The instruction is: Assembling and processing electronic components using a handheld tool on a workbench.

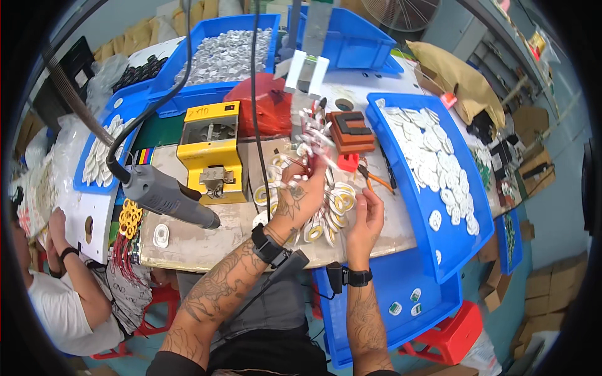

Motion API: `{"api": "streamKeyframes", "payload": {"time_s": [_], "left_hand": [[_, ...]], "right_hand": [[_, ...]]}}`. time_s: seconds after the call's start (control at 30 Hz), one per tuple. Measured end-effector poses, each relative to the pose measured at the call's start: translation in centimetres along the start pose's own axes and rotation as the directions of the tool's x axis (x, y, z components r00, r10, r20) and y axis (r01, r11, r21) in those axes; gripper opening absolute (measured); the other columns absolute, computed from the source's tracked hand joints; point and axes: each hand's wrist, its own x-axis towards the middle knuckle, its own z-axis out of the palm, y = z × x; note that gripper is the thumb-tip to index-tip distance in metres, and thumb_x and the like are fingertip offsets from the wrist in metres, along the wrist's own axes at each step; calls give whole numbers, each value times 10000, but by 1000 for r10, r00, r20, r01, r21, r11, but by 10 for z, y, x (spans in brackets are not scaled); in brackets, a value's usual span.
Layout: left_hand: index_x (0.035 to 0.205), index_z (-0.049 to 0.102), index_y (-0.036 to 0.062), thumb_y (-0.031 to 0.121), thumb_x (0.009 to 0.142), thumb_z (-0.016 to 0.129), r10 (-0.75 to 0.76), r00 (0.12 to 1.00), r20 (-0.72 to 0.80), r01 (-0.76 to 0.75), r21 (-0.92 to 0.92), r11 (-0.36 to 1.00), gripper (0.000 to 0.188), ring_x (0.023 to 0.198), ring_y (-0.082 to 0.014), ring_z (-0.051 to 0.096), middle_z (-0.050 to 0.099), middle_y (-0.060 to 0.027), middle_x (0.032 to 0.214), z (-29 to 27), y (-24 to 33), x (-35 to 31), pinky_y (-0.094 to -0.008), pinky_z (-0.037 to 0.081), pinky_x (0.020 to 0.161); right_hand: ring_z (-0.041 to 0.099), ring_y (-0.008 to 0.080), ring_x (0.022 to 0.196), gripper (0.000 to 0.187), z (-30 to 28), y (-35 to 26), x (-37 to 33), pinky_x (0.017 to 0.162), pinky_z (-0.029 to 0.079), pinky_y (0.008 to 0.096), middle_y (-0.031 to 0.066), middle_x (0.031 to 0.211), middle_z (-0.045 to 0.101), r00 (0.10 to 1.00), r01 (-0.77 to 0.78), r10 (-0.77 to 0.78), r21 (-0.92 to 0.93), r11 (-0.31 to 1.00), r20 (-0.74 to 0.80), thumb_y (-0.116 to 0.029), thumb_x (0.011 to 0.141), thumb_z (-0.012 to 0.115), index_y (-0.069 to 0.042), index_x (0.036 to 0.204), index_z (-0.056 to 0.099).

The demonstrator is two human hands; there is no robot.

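My left hand (305, 188) reaches over the middle of the worktop, its fingers closed around a bundle of thin wires with white ends (316, 135). Motion blurs the bundle's upper part, and my hand hides some of the grip. Around and below it lie several white round pieces with yellow rings (342, 199), some with leads. Just right of these, my right hand (365, 219) is raised with its fingers apart and nothing visible in it. Orange-handled pliers (376, 180) rest beyond my right hand, beside a small red block (348, 163).
A yellow machine (212, 153) stands left of my hands, with a grey hand tool (166, 194) hanging nearer. A blue tray (433, 257) of white discs is at right; another blue tray (370, 313) sits below. A person (75, 282) works at far left.
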Motion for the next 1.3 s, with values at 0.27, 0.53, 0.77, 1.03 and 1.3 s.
{"api": "streamKeyframes", "payload": {"time_s": [0.27, 0.53, 0.77, 1.03, 1.3], "left_hand": [[1282, 657, -12, 91, 953, 671, -92, 996, -23, 67, -516, 854, 345, 975, -290, 740, 766, -164, 1108, -5, 4, 0, -409, 546, 814], [1245, 623, -42, 99, 856, 694, -58, 987, -152, 18, -250, 968, 419, 927, -473, 630, 685, -259, 914, 4, 15, -3, -542, 491, 829], [1345, 562, -99, 145, 885, 661, -29, 993, -112, -3, -275, 962, 530, 988, -460, 611, 666, -274, 978, -1, 15, -5, -544, 484, 871], [1278, 633, -47, 288, 991, 622, 130, 987, 98, -93, -316, 944, 441, 1102, -423, 621, 695, -256, 1055, -12, -3, 7, -505, 425, 1068], [1088, 653, -43, 327, 1078, 524, -146, 983, 112, 182, -514, 838, 391, 874, -390, 695, 694, -231, 896, -25, 13, 22, -485, 522, 802]], "right_hand": [[597, 177, 1156, 322, -4, 5, -1, 1043, 458, 332, 106, 1210, 646, 1000, -28, 28, 37, 999, 1, -165, 1097, 577, 24, 1358, 566], [586, 283, 1210, 491, 6, -50, 4, 1078, 443, 396, 166, 1286, 649, 895, 426, -382, -192, 884, 228, -138, 960, 743, 25, 1390, 571], [702, 208, 1019, 359, 36, -84, 26, 917, 524, 348, 141, 1157, 758, 900, 308, -238, -147, 940, 365, -212, 965, 785, 29, 1223, 721], [681, 160, 869, 333, 45, -84, 60, 821, 526, 334, 85, 953, 777, 900, 96, -61, -58, 994, 432, -279, 1050, 695, 46, 1044, 767], [649, 164, 1073, 433, 39, -101, 72, 972, 513, 309, 105, 1190, 679, 796, 368, -288, -48, 929, 532, -171, 984, 761, 17, 1340, 601]]}}
